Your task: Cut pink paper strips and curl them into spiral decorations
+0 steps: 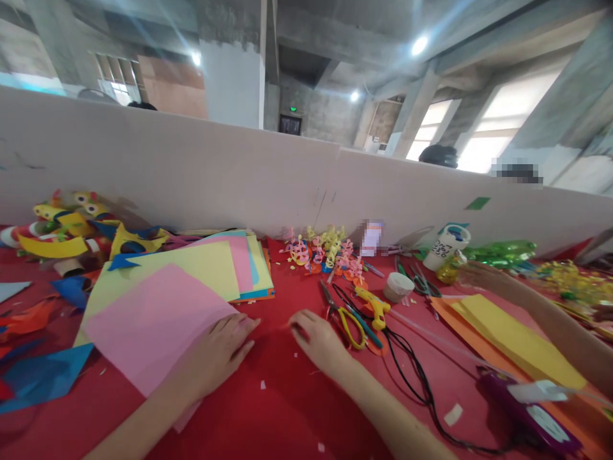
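Observation:
My left hand [225, 348] lies over the right edge of a pink paper sheet [158, 326], its fingers stretched out and the thumb apart. A stack of coloured paper [186, 262] sits behind that sheet, yellow on top. Across a short gap, my right hand [316, 338] rests low over the red tabletop [272, 409]. Its fingers are loosely curled, with nothing visible in them. Just right of it lie yellow-handled scissors [352, 329] and a yellow glue gun [376, 306] with a black cord.
Small pink and yellow figures [330, 252] stand by the white partition [230, 172]. A white cup [398, 287], a purple device [531, 409] and yellow paper [517, 338] are on the right. Another person's arm [527, 306] reaches in there. Coloured crafts [71, 223] crowd the left.

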Demonstrator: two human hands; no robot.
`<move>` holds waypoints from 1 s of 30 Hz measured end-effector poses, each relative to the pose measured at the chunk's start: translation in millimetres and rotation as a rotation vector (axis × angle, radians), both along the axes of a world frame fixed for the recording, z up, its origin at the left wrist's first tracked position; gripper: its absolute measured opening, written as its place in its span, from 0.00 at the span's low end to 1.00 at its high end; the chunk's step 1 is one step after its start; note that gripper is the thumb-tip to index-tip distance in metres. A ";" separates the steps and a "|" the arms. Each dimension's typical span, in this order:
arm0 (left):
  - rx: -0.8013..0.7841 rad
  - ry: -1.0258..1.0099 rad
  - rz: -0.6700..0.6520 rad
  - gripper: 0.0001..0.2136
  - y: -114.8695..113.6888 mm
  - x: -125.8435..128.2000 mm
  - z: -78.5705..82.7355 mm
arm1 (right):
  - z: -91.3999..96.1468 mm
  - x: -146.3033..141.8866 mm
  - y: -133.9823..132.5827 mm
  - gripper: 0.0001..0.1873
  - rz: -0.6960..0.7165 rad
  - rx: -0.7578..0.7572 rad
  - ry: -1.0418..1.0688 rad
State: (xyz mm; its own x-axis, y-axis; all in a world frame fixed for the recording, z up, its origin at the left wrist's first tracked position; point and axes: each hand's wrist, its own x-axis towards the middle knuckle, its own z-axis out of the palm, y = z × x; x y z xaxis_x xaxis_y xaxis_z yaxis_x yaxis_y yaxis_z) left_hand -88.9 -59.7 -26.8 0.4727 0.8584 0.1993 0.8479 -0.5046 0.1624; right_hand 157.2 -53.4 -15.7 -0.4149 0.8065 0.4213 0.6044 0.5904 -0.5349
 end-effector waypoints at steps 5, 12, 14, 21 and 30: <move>0.012 0.004 0.038 0.19 4.2 -11.5 3.9 | -16.9 0.7 -6.7 0.14 0.076 -0.108 0.100; -0.003 -0.115 -0.041 0.17 -15.2 13.4 9.8 | -23.7 6.7 -6.4 0.11 0.099 -0.112 0.166; -0.028 -0.108 -0.110 0.17 -20.2 21.0 11.2 | -24.6 6.9 -6.5 0.10 0.104 -0.115 0.160; -0.089 -0.048 -0.246 0.17 -22.7 26.2 11.1 | -24.3 5.2 -8.1 0.10 0.131 -0.033 0.085; -0.081 -0.098 -0.223 0.18 -23.7 23.3 10.2 | -28.1 -0.1 -8.0 0.13 0.011 0.150 -0.170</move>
